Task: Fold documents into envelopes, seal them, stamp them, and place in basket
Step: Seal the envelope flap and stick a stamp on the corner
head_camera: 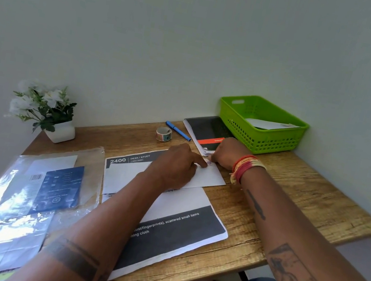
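Observation:
A white envelope (212,177) lies on printed sheets (174,225) in the middle of the wooden desk (290,204). My left hand (176,165) presses down on the envelope, its forefinger stretched to the top right corner. My right hand (227,155) rests curled at that same corner, fingertips touching a small stamp-like patch next to the left forefinger. A roll of stamps (163,134) stands behind the hands. The green basket (262,137) sits at the back right with a white envelope (271,124) inside.
A blue pen (178,131) lies beside the roll. A black notebook (207,131) with an orange band lies partly under the basket. A potted white flower (46,112) stands back left. A clear plastic packet (27,191) with envelopes covers the left side. The wall is close behind.

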Motion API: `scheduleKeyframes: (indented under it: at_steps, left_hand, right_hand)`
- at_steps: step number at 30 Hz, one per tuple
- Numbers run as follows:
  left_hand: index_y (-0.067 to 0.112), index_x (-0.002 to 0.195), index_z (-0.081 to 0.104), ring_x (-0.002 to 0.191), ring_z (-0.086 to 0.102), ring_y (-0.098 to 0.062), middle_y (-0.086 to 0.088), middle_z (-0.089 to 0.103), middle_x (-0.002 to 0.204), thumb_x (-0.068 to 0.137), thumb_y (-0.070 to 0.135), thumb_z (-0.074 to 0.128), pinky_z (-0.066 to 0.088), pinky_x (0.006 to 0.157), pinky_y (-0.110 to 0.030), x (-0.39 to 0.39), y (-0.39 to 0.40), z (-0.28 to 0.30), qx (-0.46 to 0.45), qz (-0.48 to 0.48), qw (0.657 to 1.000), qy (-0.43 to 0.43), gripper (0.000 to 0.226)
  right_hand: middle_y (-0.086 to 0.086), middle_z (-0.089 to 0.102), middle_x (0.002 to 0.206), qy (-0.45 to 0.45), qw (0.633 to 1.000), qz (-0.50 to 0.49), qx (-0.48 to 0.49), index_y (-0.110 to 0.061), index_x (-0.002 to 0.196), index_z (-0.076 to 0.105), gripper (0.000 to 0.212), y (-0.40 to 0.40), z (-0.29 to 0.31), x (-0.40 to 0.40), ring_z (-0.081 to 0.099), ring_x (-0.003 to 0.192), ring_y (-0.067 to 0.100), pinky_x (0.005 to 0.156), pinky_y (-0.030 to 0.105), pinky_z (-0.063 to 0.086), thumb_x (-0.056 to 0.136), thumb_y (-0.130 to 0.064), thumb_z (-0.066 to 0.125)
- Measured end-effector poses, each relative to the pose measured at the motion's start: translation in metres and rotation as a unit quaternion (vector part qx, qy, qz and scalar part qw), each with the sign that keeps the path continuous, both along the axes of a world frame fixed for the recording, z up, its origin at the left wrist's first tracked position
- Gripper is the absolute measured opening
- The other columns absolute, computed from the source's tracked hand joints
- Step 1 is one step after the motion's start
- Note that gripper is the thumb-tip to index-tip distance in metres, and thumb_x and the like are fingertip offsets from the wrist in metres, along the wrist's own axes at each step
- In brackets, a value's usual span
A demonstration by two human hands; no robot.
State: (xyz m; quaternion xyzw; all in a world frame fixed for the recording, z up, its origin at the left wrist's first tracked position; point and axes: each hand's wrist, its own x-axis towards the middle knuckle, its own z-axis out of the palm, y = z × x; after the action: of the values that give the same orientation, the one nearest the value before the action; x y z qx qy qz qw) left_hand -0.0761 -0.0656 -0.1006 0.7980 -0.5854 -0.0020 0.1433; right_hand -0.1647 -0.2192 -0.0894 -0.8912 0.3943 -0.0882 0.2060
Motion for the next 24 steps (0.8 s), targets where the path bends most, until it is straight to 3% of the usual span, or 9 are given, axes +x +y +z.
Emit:
scheduleKeyframes:
  at_steps: [4,7,12,15,19,21,24]
  left_hand:
    - [0.043,0.131,0.059,0.107,0.051,-0.021,-0.002,0.054,0.111,0.104,0.025,0.042,0.042,0.089,-0.035,0.002,-0.001,-0.007,-0.010,0.013,1.000,0.009,0.037]
    - [0.042,0.141,0.052,0.105,0.050,-0.023,-0.003,0.049,0.105,0.104,0.026,0.039,0.040,0.084,-0.034,0.000,-0.004,-0.009,0.004,0.027,1.000,0.001,0.043]
    - [0.042,0.147,0.047,0.103,0.049,-0.022,-0.005,0.050,0.109,0.104,0.029,0.038,0.041,0.084,-0.035,-0.002,-0.008,-0.009,0.014,0.044,0.999,-0.009,0.046]
    - [0.041,0.149,0.044,0.103,0.049,-0.022,-0.007,0.051,0.113,0.104,0.029,0.038,0.038,0.082,-0.033,-0.002,-0.007,-0.010,0.013,0.044,0.999,-0.019,0.047]
    - [0.042,0.149,0.044,0.105,0.047,-0.023,-0.005,0.048,0.109,0.105,0.029,0.037,0.038,0.082,-0.034,-0.002,-0.007,-0.011,0.016,0.036,0.999,-0.023,0.046]
    - [0.043,0.148,0.045,0.103,0.047,-0.022,-0.003,0.045,0.105,0.105,0.027,0.037,0.036,0.080,-0.033,-0.002,-0.006,-0.010,0.014,0.033,0.999,-0.027,0.047]
    - [0.045,0.145,0.049,0.104,0.046,-0.023,-0.001,0.041,0.103,0.104,0.025,0.038,0.036,0.079,-0.033,-0.004,-0.003,-0.006,0.022,0.018,0.999,-0.040,0.047]
  right_hand:
    - [0.005,0.065,0.072,-0.003,1.000,0.015,0.007,-0.012,0.074,0.070,0.028,-0.002,0.001,-0.007,0.065,0.075,0.025,0.059,0.026,0.042,0.083,-0.038,0.074]
    - [0.006,0.074,0.094,0.017,0.999,0.039,0.014,-0.009,0.095,0.076,0.039,-0.004,0.003,-0.011,0.068,0.087,0.023,0.076,0.030,0.053,0.079,-0.046,0.078]
    - [0.009,0.069,0.118,0.068,0.995,0.060,0.028,-0.007,0.118,0.069,0.047,-0.001,0.016,-0.021,0.064,0.108,0.027,0.091,0.032,0.050,0.087,-0.042,0.074]
    - [0.011,0.070,0.114,0.090,0.992,0.075,0.041,-0.004,0.113,0.071,0.038,-0.001,0.022,-0.024,0.066,0.103,0.028,0.085,0.032,0.050,0.094,-0.037,0.066]
    - [0.006,0.063,0.077,0.066,0.996,0.054,0.022,-0.010,0.079,0.065,0.046,-0.001,0.015,-0.020,0.057,0.067,0.020,0.056,0.026,0.039,0.090,-0.055,0.063]
    - [0.008,0.064,0.086,0.065,0.997,0.043,0.002,-0.012,0.090,0.068,0.044,0.000,0.010,-0.015,0.058,0.075,0.023,0.058,0.026,0.038,0.085,-0.055,0.069]
    - [0.013,0.068,0.114,0.075,0.997,0.031,-0.017,-0.005,0.116,0.067,0.046,0.004,0.012,-0.010,0.061,0.091,0.027,0.072,0.028,0.043,0.090,-0.043,0.068]
